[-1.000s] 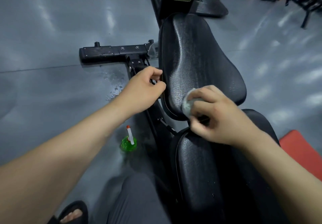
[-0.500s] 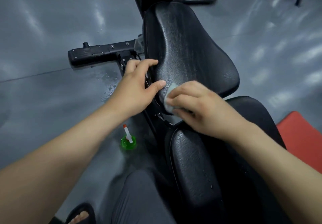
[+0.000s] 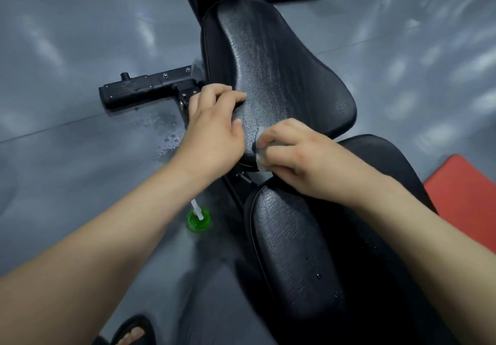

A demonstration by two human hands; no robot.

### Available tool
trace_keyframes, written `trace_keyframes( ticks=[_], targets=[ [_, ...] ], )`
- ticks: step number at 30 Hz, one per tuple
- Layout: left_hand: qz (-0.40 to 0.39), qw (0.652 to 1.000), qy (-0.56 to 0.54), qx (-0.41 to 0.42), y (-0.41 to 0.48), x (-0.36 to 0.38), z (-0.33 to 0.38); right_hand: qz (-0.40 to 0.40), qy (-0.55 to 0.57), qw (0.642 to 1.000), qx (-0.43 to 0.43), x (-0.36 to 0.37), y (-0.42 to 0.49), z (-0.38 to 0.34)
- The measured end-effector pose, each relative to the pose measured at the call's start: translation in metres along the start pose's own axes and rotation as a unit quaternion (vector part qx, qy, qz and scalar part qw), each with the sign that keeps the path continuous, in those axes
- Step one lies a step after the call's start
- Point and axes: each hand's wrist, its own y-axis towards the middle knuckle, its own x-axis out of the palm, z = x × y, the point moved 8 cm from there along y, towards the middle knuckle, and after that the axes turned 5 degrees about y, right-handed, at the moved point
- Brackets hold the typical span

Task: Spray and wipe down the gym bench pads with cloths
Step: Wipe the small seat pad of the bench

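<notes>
Pinching cloth (image 3: 259,154) w/ curled R fingers (image 3: 284,130) against back pad (image 3: 281,70); L fingers (image 3: 225,95) curled round pad's edge.

Right hand (image 3: 300,159) pressing a bunched pale cloth (image 3: 261,154) onto the near edge of the black back pad (image 3: 281,76), left hand (image 3: 214,130) gripping the pad's side edge, seat pad (image 3: 290,250) below, green spray bottle (image 3: 198,218) on wet grey floor (image 3: 80,49)

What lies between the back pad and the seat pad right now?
Head view: a narrow gap with a metal frame bracket; the right hand, gripping a grey cloth, lies over it.
</notes>
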Motion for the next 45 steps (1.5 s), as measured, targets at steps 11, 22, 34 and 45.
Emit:
trace_keyframes(
  ticks=[11,22,34,45],
  targets=[
    [-0.025,0.998,0.03,-0.039,-0.001,0.007,0.008,0.056,-0.009,0.994,0.095,-0.028,-0.038,0.054],
    [0.006,0.995,0.096,-0.015,0.011,0.022,0.042,0.052,-0.012,0.988,0.144,-0.043,-0.061,0.089],
    [0.08,0.983,0.162,0.015,-0.001,0.032,0.046,0.036,0.01,0.992,0.12,-0.039,-0.061,0.087],
    [0.119,0.969,0.212,0.03,-0.004,0.035,0.049,0.066,0.021,0.991,0.111,-0.034,-0.059,0.082]
  ],
)
